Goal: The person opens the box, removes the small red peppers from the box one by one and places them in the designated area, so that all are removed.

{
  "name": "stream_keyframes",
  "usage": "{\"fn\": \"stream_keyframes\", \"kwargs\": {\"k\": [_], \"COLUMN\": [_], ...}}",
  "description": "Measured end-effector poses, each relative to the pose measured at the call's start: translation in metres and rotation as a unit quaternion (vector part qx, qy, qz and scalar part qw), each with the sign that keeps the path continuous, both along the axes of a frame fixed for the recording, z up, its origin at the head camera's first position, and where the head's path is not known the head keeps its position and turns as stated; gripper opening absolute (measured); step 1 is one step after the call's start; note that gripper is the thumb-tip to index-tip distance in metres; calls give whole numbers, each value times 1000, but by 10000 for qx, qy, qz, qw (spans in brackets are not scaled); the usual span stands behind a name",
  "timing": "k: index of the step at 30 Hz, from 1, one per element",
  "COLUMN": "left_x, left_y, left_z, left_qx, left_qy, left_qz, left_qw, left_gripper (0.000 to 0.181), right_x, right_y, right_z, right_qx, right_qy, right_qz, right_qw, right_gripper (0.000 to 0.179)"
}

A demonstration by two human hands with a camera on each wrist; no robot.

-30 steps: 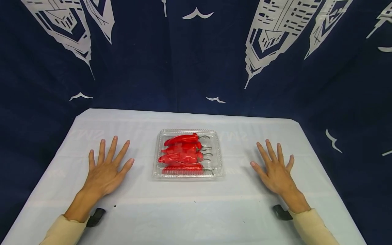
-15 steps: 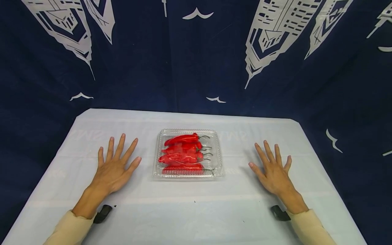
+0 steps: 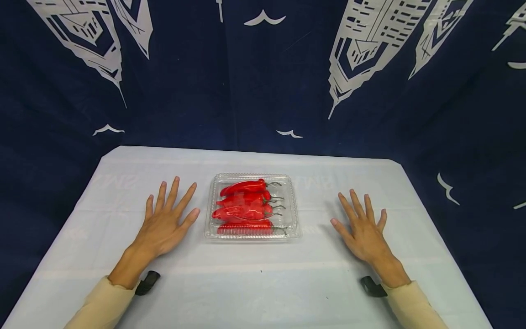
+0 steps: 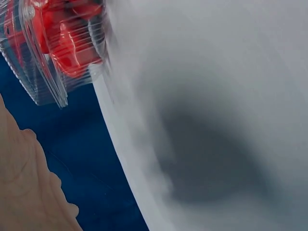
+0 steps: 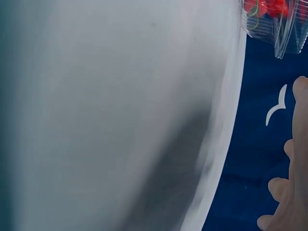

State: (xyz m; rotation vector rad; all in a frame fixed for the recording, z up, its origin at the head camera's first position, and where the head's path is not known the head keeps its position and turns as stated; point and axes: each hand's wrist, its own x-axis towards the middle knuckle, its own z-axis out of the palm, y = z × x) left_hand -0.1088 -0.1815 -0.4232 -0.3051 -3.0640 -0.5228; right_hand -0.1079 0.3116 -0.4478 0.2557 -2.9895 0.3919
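Clear plastic box (image 3: 252,238) in the middle of the worktop (image 3: 255,292), red peppers (image 3: 246,212) inside, both hands apart from it! The left hand (image 3: 162,230), fingers fanned wide, is near its edge; the right hand (image 3: 365,237), spread too, sits farther out. The head view gives us every finger; the wrist cameras crop both hands but catch the box's ribbed side walls, the right one a curling green stem (image 5: 255,18).
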Motion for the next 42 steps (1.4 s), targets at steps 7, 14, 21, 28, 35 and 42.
{"fn": "stream_keyframes", "kwargs": {"k": [7, 14, 21, 28, 35, 42], "left_x": [-2, -5, -7, -9, -10, -12], "left_y": [8, 14, 17, 19, 23, 28], "left_z": [-1, -2, -4, -6, -6, -6], "left_qx": [258, 649, 1369, 1993, 2446, 2645], "left_qy": [-192, -430, -735, -958, -824, -749], "left_qz": [-119, -290, -456, -645, -1060, -1088], "left_qw": [9994, 9965, 9868, 9731, 9603, 9553], "left_gripper": [68, 67, 64, 64, 64, 62], "right_x": [-1, 0, 0, 0, 0, 0], "right_y": [-1, -6, -13, -20, -24, -24], "right_z": [-2, -4, -3, -4, -5, -7], "right_qx": [-51, -131, -214, -346, -515, -657], "right_qy": [3, -49, -42, -56, 9, 122], "right_qz": [-8, -32, 25, 147, 392, 719], "right_qw": [10000, 9999, 9998, 9993, 9979, 9952], "right_gripper": [76, 76, 75, 73, 71, 69]}}
